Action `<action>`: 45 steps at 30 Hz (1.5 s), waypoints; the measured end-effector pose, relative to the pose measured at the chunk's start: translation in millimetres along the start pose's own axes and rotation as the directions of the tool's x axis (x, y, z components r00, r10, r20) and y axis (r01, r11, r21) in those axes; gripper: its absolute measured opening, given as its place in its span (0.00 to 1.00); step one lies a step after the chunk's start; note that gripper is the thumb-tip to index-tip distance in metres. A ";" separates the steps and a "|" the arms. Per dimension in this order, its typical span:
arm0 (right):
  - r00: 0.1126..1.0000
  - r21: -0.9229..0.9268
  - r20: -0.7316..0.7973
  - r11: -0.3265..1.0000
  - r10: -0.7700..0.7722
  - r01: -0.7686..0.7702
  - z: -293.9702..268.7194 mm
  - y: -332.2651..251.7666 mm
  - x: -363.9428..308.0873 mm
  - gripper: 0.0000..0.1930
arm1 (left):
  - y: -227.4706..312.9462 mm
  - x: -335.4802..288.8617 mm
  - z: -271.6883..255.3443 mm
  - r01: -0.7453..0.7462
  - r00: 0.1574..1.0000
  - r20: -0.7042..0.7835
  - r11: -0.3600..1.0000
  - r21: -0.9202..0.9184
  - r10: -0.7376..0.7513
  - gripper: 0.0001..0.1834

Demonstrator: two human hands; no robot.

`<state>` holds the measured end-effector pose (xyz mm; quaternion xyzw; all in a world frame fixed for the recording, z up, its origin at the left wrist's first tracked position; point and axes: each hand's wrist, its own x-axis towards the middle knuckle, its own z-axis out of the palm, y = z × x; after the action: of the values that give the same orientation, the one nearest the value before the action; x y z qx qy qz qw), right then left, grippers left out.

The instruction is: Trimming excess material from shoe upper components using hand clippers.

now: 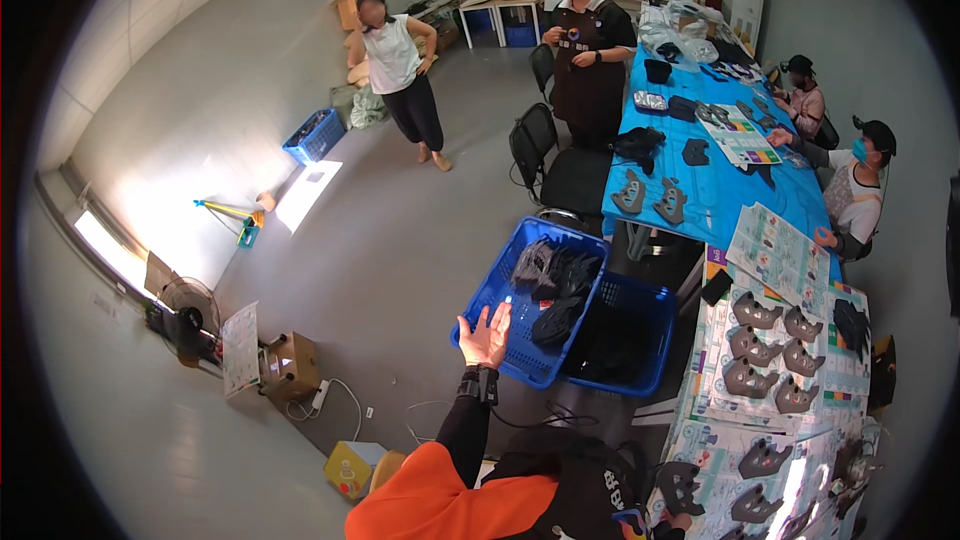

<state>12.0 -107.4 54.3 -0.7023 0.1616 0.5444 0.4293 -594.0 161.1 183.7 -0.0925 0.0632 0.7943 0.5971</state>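
My left hand (485, 338) reaches out with fingers spread, palm showing, over the near left side of a blue plastic crate (488, 292). Nothing is held in it; a tiny bright spot shows by its fingertips. Inside the crate lie black and grey pieces (560, 275), some seemingly in clear wrapping. My right hand (680, 521) is low by the table edge, mostly hidden by my body. It is beside or touching a dark grey curved part (680, 487); I cannot tell whether it grips it.
More grey parts (752, 347) lie in rows on the printed sheets (715, 440) covering the near table. A second blue crate (655, 340) adjoins the first. Black chairs (540, 155) flank a blue-covered table (640, 210). Several people stand or sit farther off. A fan (188, 305) stands left.
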 end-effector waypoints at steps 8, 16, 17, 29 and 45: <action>0.998 0.041 0.045 0.998 0.052 -0.054 -0.8 10.9 23.3 0.13 | 4.6 -11.7 6.4 0.038 0.999 0.035 0.998 0.050 -0.040 0.51; 0.994 -0.082 0.096 0.995 -0.045 0.053 -13.8 11.9 33.3 0.16 | -1.1 -6.3 0.8 0.057 0.998 0.006 0.996 0.065 -0.058 0.43; 0.992 -0.133 0.097 0.987 -0.080 0.092 -10.3 8.6 25.0 0.16 | -0.6 -5.9 -1.6 0.070 0.997 0.011 0.995 0.076 -0.071 0.40; 0.877 -0.639 0.225 0.615 -0.425 0.462 4.6 -8.2 -8.1 0.16 | -11.0 -5.2 -4.2 0.124 0.992 -0.016 0.968 0.216 -0.124 0.33; 0.596 -0.792 0.598 -0.282 -0.536 0.541 -2.7 1.4 26.0 0.17 | -19.5 -5.8 -3.8 0.263 0.964 -0.203 0.724 0.637 -0.172 0.30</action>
<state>21.9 -104.0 30.3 -0.7769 -0.5802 0.2417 0.0372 -573.5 160.3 181.5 0.0658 0.3662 0.6372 0.6749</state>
